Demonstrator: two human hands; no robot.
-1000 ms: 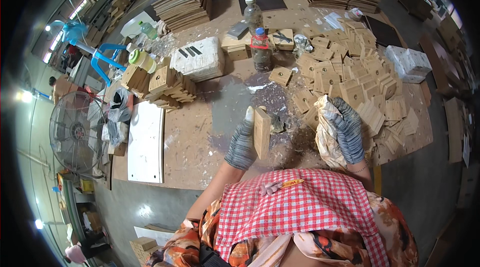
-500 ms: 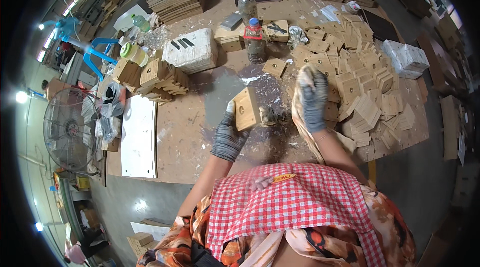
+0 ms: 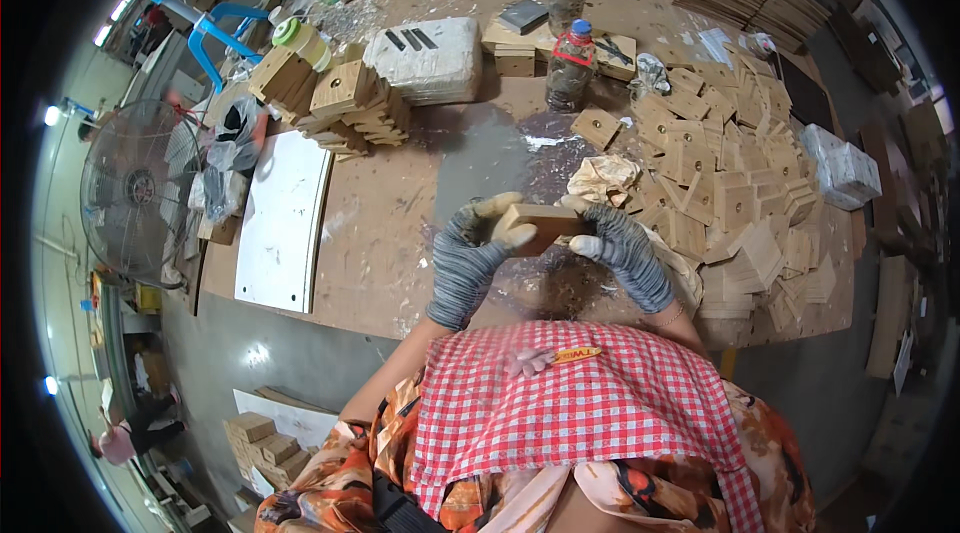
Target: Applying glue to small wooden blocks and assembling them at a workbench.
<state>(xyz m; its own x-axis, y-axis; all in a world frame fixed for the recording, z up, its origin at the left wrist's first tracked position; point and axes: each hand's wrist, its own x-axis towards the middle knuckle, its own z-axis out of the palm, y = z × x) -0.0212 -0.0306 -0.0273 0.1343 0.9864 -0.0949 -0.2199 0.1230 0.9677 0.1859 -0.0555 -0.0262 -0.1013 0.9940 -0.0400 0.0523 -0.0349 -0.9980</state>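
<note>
You're working at a brown, paint-spattered table (image 3: 380, 233). A white board (image 3: 285, 223) is lying on its left part, a pile of wooden pieces (image 3: 735, 203) is spreading over the right, and a blue-capped bottle (image 3: 570, 78) is standing toward the far side beyond your hands. A wrapped white package (image 3: 430, 63) is sitting left of the bottle. Past the table's left edge a caged fan (image 3: 140, 183) is standing on the workshop floor (image 3: 290, 358).

Wooden block (image 3: 540, 223): you're holding it up between your hands, in front of your checked apron (image 3: 580, 413). Its long axis is running left to right, slanting slightly; a narrow edge is facing up, a darker side is turning toward you.

Your gloved left hand (image 3: 468, 258) is clamping the left end, thumb on the near side, fingers over the far. Your gloved right hand (image 3: 625, 253) is closing thumb and fingers about the right end; how firmly, you can't tell from here.

Your right fingertips are covering that end, and the block's underside is staying out of sight. A crumpled cloth (image 3: 603, 180) is lying just beyond your right hand, partly hidden by it. The dark lens rim is cutting off the room's corners.
</note>
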